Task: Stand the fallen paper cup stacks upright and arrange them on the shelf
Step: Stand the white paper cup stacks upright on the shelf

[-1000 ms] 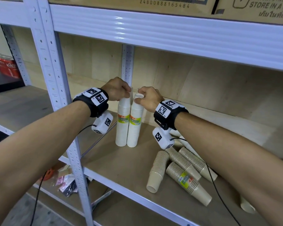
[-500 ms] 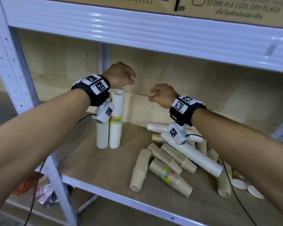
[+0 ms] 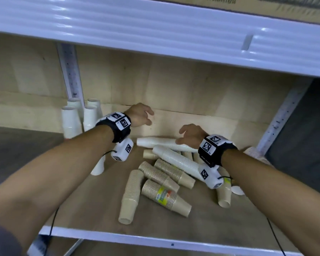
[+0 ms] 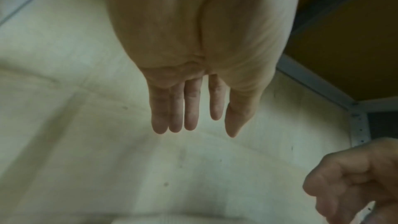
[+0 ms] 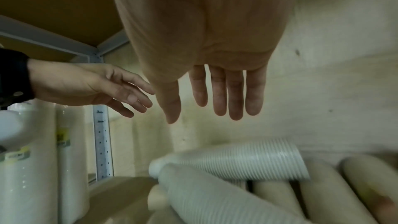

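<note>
Several white cup stacks (image 3: 71,119) stand upright at the shelf's back left, beside the rear post. A pile of fallen stacks lies mid-shelf: two long white stacks (image 3: 157,142) (image 5: 241,161) at the back and several brown stacks (image 3: 164,195) nearer the front. My left hand (image 3: 142,115) (image 4: 191,122) hovers empty with straight fingers above the left end of the fallen white stack. My right hand (image 3: 187,134) (image 5: 215,108) hangs empty, fingers relaxed, just over that stack's middle. In the right wrist view the left hand (image 5: 96,88) shows at left, apart from the cups.
The wooden shelf board (image 3: 92,200) has a white metal front rail (image 3: 155,241). A white beam (image 3: 155,34) of the upper shelf runs overhead, with cardboard boxes on it. Perforated posts (image 3: 70,71) (image 3: 283,117) stand at the back. Loose cups lie at the far right.
Both hands let go of the upright white stacks, left them standing at the back left, and moved right and down over the fallen pile. My view has swung right.
</note>
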Demonstrator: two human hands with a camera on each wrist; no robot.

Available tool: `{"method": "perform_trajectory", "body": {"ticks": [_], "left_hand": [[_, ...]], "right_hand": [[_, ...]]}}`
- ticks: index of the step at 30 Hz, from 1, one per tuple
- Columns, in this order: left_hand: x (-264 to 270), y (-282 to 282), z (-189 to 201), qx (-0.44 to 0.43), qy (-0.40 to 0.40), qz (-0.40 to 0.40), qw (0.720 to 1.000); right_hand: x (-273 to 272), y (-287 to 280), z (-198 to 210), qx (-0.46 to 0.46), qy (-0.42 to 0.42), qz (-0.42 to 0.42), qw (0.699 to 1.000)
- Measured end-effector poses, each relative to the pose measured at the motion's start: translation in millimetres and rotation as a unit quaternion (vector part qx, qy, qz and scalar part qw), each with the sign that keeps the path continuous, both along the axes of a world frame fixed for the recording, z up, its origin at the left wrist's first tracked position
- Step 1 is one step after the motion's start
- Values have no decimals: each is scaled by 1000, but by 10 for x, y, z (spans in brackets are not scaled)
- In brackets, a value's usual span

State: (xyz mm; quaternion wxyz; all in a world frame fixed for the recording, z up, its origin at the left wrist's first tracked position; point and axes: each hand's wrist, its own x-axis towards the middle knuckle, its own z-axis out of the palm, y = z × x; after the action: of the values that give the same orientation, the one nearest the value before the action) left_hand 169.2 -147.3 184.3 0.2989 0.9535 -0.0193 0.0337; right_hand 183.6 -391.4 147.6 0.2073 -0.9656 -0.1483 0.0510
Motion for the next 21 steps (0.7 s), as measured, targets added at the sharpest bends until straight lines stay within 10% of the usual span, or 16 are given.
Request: {"method": "perform_trajectory", "body": {"ticks": [21], "left_hand": [[556, 164, -1293, 41, 106, -10, 993]], "right_hand": [[52, 139, -880, -56, 38, 38, 997]]}}
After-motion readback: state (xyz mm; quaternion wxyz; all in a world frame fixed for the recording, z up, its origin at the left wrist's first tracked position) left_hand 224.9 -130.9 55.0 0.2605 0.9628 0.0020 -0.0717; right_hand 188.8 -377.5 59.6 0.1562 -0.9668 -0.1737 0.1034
